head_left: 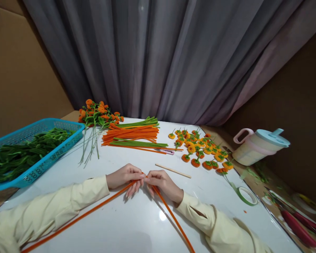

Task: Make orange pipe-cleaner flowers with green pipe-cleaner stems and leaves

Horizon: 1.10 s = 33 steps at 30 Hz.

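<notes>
In the head view, the left hand (pixel 129 178) and the right hand (pixel 162 182) meet above the near middle of a glossy white tabletop (pixel 131 225). The fingertips of both pinch long, fuzzy orange stems (pixel 171 213) where they come together; one length slants down to the near left, the other to the near right. Whether these are one bent piece or two, I cannot tell.

Just beyond the right hand lies a thin, pale wooden stick (pixel 173 170). Farther off, left of centre, is a pile of fuzzy orange stems (pixel 131 134), with straight green stems (pixel 140 143) across its near side and more on its far side. To the left of the pile lies a bunch of orange flowers with green leaves (pixel 101 112); at the left edge, a blue perforated plastic basket (pixel 48 156) holds green leafy pieces (pixel 28 149).

Many small yellow and orange pompom-like flower heads (pixel 191 148) spread over the far right part of the tabletop. Near them are a roll of green tape (pixel 247 196) and, farther right, a cream-coloured cup with a pale blue lid (pixel 255 149).
</notes>
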Motion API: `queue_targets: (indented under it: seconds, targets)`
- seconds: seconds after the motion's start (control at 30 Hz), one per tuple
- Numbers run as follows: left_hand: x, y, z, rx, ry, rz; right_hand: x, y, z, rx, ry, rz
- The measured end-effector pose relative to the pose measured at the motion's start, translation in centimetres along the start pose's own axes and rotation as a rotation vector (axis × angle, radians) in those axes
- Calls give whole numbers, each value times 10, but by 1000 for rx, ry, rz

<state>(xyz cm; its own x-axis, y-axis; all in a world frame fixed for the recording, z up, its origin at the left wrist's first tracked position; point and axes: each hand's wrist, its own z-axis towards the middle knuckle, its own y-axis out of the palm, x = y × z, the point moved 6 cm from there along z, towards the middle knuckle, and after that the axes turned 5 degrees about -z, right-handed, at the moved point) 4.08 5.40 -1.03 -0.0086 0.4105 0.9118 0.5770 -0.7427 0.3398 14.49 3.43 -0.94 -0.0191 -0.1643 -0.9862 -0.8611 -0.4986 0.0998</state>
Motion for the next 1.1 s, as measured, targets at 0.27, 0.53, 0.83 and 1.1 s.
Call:
queue_targets:
  seconds: [0.27,0.53,0.83,1.1]
  targets:
    - [-4,1,0,-11,-24,44,-6,0,0,23,-28,-28]
    - [-5,0,1,-4,-21,82,-4,-1,0,16,-26,-141]
    - [-5,2,-1,1,4,9,-6,2,-1,4,-21,-116]
    - [-4,4,-1,-23,-9,-32,-5,2,-1,6,-6,-106]
